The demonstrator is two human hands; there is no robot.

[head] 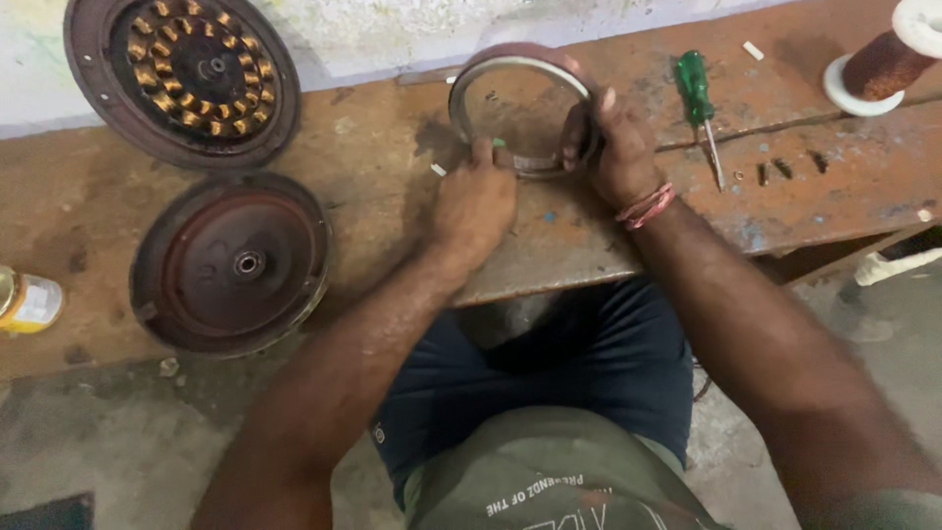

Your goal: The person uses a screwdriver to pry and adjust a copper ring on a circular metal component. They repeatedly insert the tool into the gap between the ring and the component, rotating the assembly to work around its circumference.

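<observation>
A round metal ring (491, 74) with a reddish-brown outer face stands tilted on the worn wooden board (589, 245) in front of me. My left hand (473, 201) presses on its lower rim, fingers curled over the edge. My right hand (613, 147) grips the ring's right side, with red threads around the wrist. A small green piece (498, 143) shows at the rim between my hands.
A green-handled screwdriver (699, 98) lies right of the ring, with a few small screws (785, 169) beyond it. A copper wire spool (883, 59) stands far right. At left lie a round motor cover (232, 263), a wound stator disc (182, 74) and a small can (27, 300).
</observation>
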